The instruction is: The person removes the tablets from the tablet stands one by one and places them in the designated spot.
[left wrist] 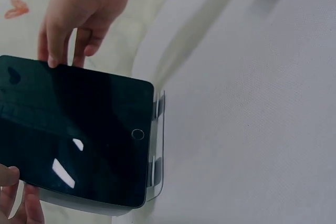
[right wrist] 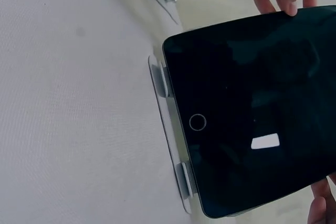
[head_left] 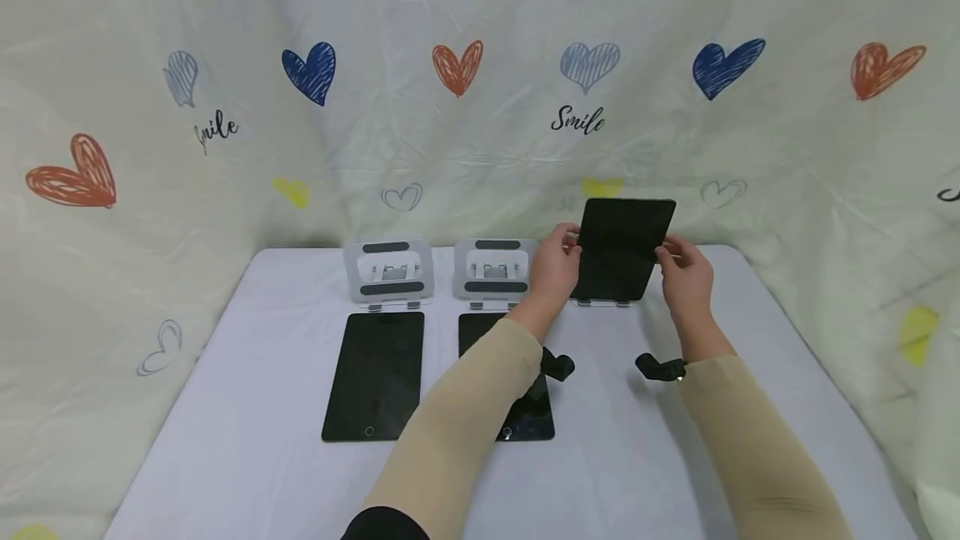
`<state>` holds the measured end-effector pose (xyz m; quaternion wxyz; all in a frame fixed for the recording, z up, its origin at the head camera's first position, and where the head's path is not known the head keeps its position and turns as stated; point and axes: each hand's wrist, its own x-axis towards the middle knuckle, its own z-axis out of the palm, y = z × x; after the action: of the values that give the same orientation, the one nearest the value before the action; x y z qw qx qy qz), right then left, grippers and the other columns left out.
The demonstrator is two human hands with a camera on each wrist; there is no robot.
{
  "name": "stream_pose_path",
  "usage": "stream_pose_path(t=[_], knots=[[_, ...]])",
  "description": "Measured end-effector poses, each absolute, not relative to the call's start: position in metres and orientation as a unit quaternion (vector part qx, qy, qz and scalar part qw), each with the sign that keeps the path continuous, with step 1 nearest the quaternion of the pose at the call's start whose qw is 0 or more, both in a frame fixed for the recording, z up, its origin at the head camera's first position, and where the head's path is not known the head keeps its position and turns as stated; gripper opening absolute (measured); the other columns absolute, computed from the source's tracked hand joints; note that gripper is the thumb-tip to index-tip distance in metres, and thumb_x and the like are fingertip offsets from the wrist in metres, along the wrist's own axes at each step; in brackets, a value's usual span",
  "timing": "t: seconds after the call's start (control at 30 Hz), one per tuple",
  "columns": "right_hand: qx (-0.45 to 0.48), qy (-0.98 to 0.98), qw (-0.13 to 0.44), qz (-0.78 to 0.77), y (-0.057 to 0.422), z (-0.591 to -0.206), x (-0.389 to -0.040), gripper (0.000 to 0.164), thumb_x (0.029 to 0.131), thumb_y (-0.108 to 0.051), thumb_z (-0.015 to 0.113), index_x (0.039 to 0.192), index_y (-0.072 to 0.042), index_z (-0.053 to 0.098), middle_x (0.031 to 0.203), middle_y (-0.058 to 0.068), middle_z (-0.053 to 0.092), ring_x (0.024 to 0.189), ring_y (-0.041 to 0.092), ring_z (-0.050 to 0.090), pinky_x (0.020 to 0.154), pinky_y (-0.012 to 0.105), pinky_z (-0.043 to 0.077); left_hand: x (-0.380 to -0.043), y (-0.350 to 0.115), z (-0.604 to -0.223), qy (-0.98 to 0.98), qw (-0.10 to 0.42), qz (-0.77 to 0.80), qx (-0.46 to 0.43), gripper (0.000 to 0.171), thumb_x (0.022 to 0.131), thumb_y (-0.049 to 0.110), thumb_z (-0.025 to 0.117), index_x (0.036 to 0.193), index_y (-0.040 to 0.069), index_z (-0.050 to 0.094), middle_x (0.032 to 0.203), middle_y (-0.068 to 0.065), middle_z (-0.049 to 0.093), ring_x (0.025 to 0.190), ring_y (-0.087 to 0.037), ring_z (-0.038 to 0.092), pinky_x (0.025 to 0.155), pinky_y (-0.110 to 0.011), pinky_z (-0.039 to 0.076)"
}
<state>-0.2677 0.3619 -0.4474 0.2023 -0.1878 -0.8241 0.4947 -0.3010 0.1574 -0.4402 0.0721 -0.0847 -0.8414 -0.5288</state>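
A black tablet leans upright and tilted back at the back right, its lower edge at the two hooks of a stand mostly hidden behind it. My left hand pinches its left side edge, thumb in front and fingers behind. On the opposite edge, my right hand holds it, thumb at the front face. In the right wrist view the home-button end of the tablet faces the hooks.
Two grey stands, a left one and a middle one, stand along the back of the white table. Before them lie two black tablets, the left one in full view and the other partly under my left forearm. A heart-printed curtain hangs behind.
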Motion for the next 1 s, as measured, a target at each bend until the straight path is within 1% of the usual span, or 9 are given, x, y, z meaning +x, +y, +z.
stream_pose_path(t=[0.1, 0.27, 0.47, 0.6, 0.73, 0.87, 1.0], knots=[[-0.181, -0.825, 0.199, 0.497, 0.363, -0.443, -0.267, 0.042, 0.102, -0.030, 0.055, 0.139, -0.012, 0.058, 0.123, 0.008, 0.060, 0.097, 0.007, 0.057, 0.078, 0.017, 0.046, -0.299, 0.156, -0.437, -0.834, 0.068, -0.541, -0.085, 0.026, 0.099, 0.016, 0.063, 0.123, 0.026, 0.063, 0.097, 0.011, 0.062, 0.089, -0.006, 0.062, 0.069, -0.023, 0.050], [-0.167, -0.837, 0.175, 0.491, 0.365, -0.436, -0.264, 0.047, 0.102, -0.036, 0.053, 0.143, -0.013, 0.054, 0.128, 0.010, 0.058, 0.097, 0.009, 0.058, 0.076, 0.015, 0.046, -0.295, 0.152, -0.429, -0.829, 0.052, -0.550, -0.087, 0.031, 0.099, 0.016, 0.063, 0.127, 0.028, 0.062, 0.098, 0.012, 0.063, 0.090, -0.006, 0.063, 0.068, -0.022, 0.050], [-0.144, -0.846, 0.157, 0.489, 0.365, -0.431, -0.256, 0.046, 0.102, -0.035, 0.054, 0.142, -0.012, 0.055, 0.118, 0.006, 0.060, 0.087, -0.001, 0.058, 0.072, 0.013, 0.046, -0.292, 0.146, -0.427, -0.829, 0.039, -0.552, -0.086, 0.040, 0.097, 0.016, 0.065, 0.133, 0.033, 0.060, 0.100, 0.013, 0.063, 0.089, -0.007, 0.063, 0.064, -0.023, 0.049], [-0.129, -0.852, 0.142, 0.487, 0.366, -0.429, -0.249, 0.046, 0.102, -0.034, 0.054, 0.144, -0.013, 0.053, 0.115, 0.003, 0.060, 0.084, -0.003, 0.058, 0.071, 0.013, 0.046, -0.289, 0.143, -0.429, -0.826, 0.035, -0.555, -0.089, 0.045, 0.096, 0.015, 0.066, 0.136, 0.036, 0.058, 0.099, 0.012, 0.063, 0.086, -0.007, 0.062, 0.061, -0.024, 0.049], [-0.116, -0.861, 0.134, 0.477, 0.367, -0.429, -0.243, 0.046, 0.103, -0.032, 0.053, 0.144, -0.011, 0.052, 0.113, 0.004, 0.060, 0.085, 0.002, 0.060, 0.069, 0.014, 0.046, -0.283, 0.139, -0.429, -0.824, 0.025, -0.557, -0.098, 0.048, 0.096, 0.014, 0.066, 0.139, 0.035, 0.057, 0.100, 0.011, 0.063, 0.081, -0.006, 0.061, 0.058, -0.023, 0.048], [-0.106, -0.866, 0.116, 0.475, 0.367, -0.431, -0.236, 0.046, 0.103, -0.030, 0.053, 0.144, -0.009, 0.052, 0.114, 0.009, 0.060, 0.087, 0.008, 0.061, 0.068, 0.015, 0.047, -0.275, 0.135, -0.427, -0.819, 0.003, -0.564, -0.107, 0.050, 0.096, 0.012, 0.066, 0.141, 0.031, 0.057, 0.103, 0.007, 0.065, 0.075, -0.006, 0.060, 0.056, -0.023, 0.046], [-0.103, -0.874, 0.085, 0.467, 0.367, -0.433, -0.227, 0.047, 0.104, -0.031, 0.051, 0.145, -0.009, 0.050, 0.119, 0.015, 0.060, 0.085, 0.008, 0.058, 0.068, 0.020, 0.048, -0.265, 0.130, -0.430, -0.818, -0.015, -0.565, -0.106, 0.050, 0.096, 0.011, 0.066, 0.142, 0.027, 0.056, 0.104, 0.005, 0.066, 0.070, -0.006, 0.059, 0.056, -0.022, 0.045]])
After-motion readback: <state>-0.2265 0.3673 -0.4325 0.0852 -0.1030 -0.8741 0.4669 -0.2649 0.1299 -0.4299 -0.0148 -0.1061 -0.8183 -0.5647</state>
